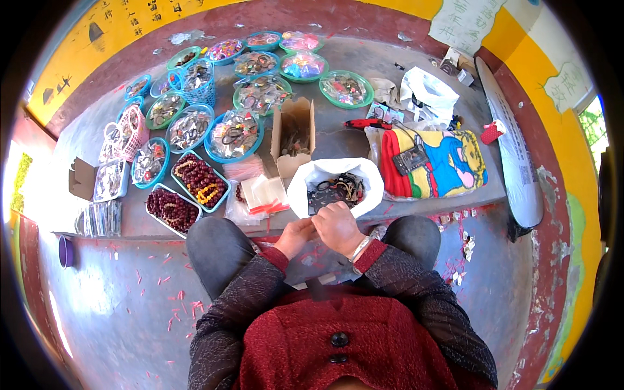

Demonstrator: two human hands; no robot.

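My left hand (pixel 295 239) and my right hand (pixel 338 229) meet at the near rim of an open white bag (pixel 301 189). The fingers of both are bent and pressed together, and whatever lies between them is too small or hidden to name. A pale band (pixel 361 248) circles my right wrist. Inside the bag, dark cords and small pieces (pixel 343 190) lie in a tangle, partly covered by my right hand. Left of the bag are clear packets with red edges (pixel 266 195), and behind them an open cardboard box (pixel 308 140) holds small items.
Baskets of small packed goods, one a blue basin (pixel 235 158), crowd the left of the raised ledge. Dark red beads (pixel 201 177) fill trays nearby. At right lie a colourful folded towel (pixel 448 166), a white plastic bag (pixel 429 91) and a long silver board-like object (pixel 513 149).
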